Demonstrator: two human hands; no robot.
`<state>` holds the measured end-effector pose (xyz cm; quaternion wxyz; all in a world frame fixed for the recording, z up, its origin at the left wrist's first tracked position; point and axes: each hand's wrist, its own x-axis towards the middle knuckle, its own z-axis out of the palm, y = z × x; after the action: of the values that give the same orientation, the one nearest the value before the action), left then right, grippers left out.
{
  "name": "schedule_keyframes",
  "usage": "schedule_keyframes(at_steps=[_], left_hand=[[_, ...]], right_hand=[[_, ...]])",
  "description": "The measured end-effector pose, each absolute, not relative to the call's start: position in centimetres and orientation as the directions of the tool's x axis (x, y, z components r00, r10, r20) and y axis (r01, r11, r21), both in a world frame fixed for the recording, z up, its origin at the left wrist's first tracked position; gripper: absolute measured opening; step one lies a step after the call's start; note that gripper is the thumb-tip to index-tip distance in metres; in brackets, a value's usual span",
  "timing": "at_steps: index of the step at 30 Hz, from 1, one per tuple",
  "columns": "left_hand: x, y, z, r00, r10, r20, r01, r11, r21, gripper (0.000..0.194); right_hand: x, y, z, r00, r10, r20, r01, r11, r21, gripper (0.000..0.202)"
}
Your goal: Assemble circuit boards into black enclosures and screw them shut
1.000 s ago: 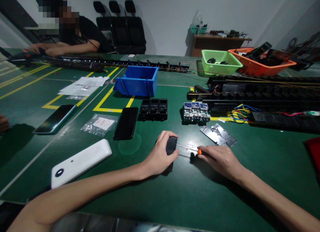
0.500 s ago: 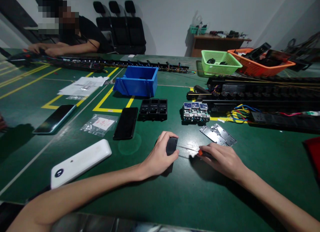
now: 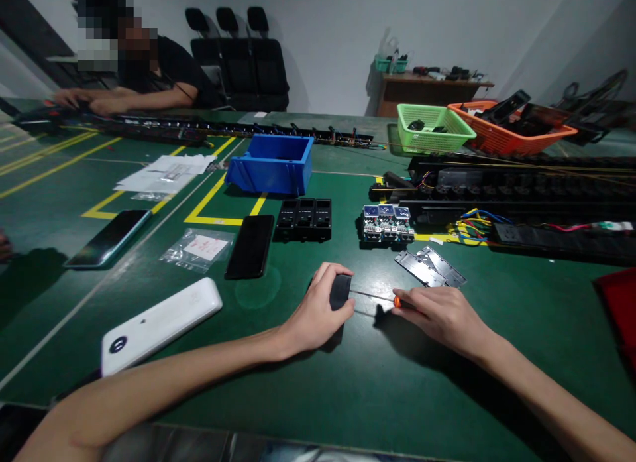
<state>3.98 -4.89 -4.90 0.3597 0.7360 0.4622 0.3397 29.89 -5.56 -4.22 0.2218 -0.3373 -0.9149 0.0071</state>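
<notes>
The black block (image 3: pixel 340 291) sat upright in the left hand (image 3: pixel 318 306), gripped between thumb and fingers. The right hand (image 3: pixel 440 313) pinched an orange-collared screwdriver (image 3: pixel 397 302), its shaft reaching the block. Flat plates (image 3: pixel 430 266) lay just beyond the right hand.

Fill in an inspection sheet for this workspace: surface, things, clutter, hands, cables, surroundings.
Surface: green table, yellow and white lines
Things: left hand holds black part; right hand holds screwdriver, shaft towards it; circuit boards, grey plates beyond
Clutter: white device, plastic bag, blue bin
Hands: bare, both closed on their items
Cables: loose yellow and blue wires at right
Surroundings: another person far left, black chairs, green basket, orange basket
</notes>
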Motion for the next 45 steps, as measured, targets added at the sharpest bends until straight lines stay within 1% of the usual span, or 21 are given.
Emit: schedule_keyframes(at_steps=[2, 4, 6, 8, 10, 13, 16, 18, 20, 21, 23, 26, 29, 33, 37, 39, 41, 43, 44, 45], left_hand=[[3.94, -4.88, -4.85, 0.344, 0.924, 0.169, 0.435, -0.316, 0.843, 0.033], [3.9, -4.86, -4.83, 0.346, 0.923, 0.167, 0.435, -0.316, 0.843, 0.032], [3.88, -4.84, -4.85, 0.347, 0.922, 0.168, 0.433, -0.317, 0.844, 0.033], [3.88, -4.83, -4.88, 0.349, 0.922, 0.167, 0.431, -0.316, 0.845, 0.033], [3.91, -4.83, -4.89, 0.349, 0.923, 0.16, 0.431, -0.31, 0.848, 0.033], [3.95, -4.83, -4.84, 0.348, 0.926, 0.149, 0.429, -0.298, 0.852, 0.033], [3.98, -4.84, -4.78, 0.346, 0.927, 0.144, 0.43, -0.293, 0.854, 0.034], [4.0, -4.84, -4.8, 0.345, 0.928, 0.143, 0.432, -0.292, 0.853, 0.034], [4.01, -4.84, -4.85, 0.343, 0.928, 0.145, 0.434, -0.294, 0.852, 0.033], [4.01, -4.84, -4.89, 0.34, 0.929, 0.149, 0.435, -0.295, 0.851, 0.033], [4.0, -4.83, -4.94, 0.338, 0.929, 0.151, 0.436, -0.297, 0.849, 0.033], [3.97, -4.83, -4.95, 0.337, 0.929, 0.152, 0.438, -0.298, 0.848, 0.033], [3.95, -4.81, -4.94, 0.336, 0.929, 0.154, 0.439, -0.299, 0.847, 0.033], [3.97, -4.77, -4.97, 0.334, 0.929, 0.156, 0.436, -0.299, 0.849, 0.034], [4.0, -4.78, -4.93, 0.332, 0.93, 0.155, 0.433, -0.296, 0.851, 0.034], [4.01, -4.8, -4.88, 0.333, 0.93, 0.154, 0.433, -0.296, 0.852, 0.034], [4.0, -4.82, -4.81, 0.334, 0.93, 0.153, 0.433, -0.295, 0.852, 0.034], [3.99, -4.83, -4.75, 0.334, 0.93, 0.153, 0.433, -0.296, 0.851, 0.034], [3.98, -4.83, -4.73, 0.336, 0.929, 0.153, 0.433, -0.297, 0.851, 0.034], [3.97, -4.83, -4.71, 0.337, 0.929, 0.154, 0.433, -0.298, 0.851, 0.034]], right_hand=[[29.81, -5.66, -4.14, -0.626, 0.716, 0.31, 0.625, 0.698, -0.351, 0.021], [29.7, -5.78, -3.93, -0.598, 0.774, 0.211, 0.627, 0.615, -0.479, 0.022], [29.55, -5.86, -3.75, -0.584, 0.796, 0.157, 0.627, 0.565, -0.536, 0.022], [29.44, -5.89, -3.75, -0.579, 0.796, 0.176, 0.625, 0.572, -0.531, 0.02], [29.45, -5.87, -4.0, -0.573, 0.78, 0.252, 0.639, 0.617, -0.459, 0.02], [29.76, -5.79, -4.55, -0.599, 0.705, 0.38, 0.672, 0.701, -0.239, 0.017], [30.11, -5.7, -4.69, -0.68, 0.555, 0.479, 0.63, 0.776, -0.005, 0.007], [30.18, -5.65, -4.45, -0.719, 0.454, 0.527, 0.596, 0.793, 0.129, 0.012], [30.13, -5.62, -4.12, -0.738, 0.398, 0.545, 0.583, 0.782, 0.22, 0.019], [30.09, -5.61, -3.96, -0.743, 0.386, 0.546, 0.582, 0.776, 0.243, 0.022], [30.01, -5.62, -3.76, -0.746, 0.383, 0.545, 0.582, 0.773, 0.253, 0.022], [29.93, -5.63, -3.76, -0.739, 0.412, 0.534, 0.583, 0.787, 0.199, 0.018], [29.88, -5.58, -4.04, -0.722, 0.464, 0.513, 0.587, 0.803, 0.101, 0.013], [29.84, -5.51, -4.52, -0.681, 0.558, 0.474, 0.618, 0.785, -0.036, 0.015], [29.83, -5.51, -4.59, -0.633, 0.669, 0.389, 0.629, 0.738, -0.246, 0.02], [29.79, -5.54, -4.37, -0.612, 0.725, 0.314, 0.625, 0.688, -0.37, 0.022], [29.7, -5.59, -4.1, -0.595, 0.768, 0.236, 0.623, 0.626, -0.469, 0.023], [29.59, -5.66, -4.0, -0.581, 0.787, 0.208, 0.623, 0.594, -0.508, 0.022], [29.55, -5.7, -4.04, -0.577, 0.785, 0.224, 0.627, 0.602, -0.494, 0.021], [29.52, -5.75, -4.15, -0.576, 0.777, 0.253, 0.639, 0.621, -0.453, 0.02]])
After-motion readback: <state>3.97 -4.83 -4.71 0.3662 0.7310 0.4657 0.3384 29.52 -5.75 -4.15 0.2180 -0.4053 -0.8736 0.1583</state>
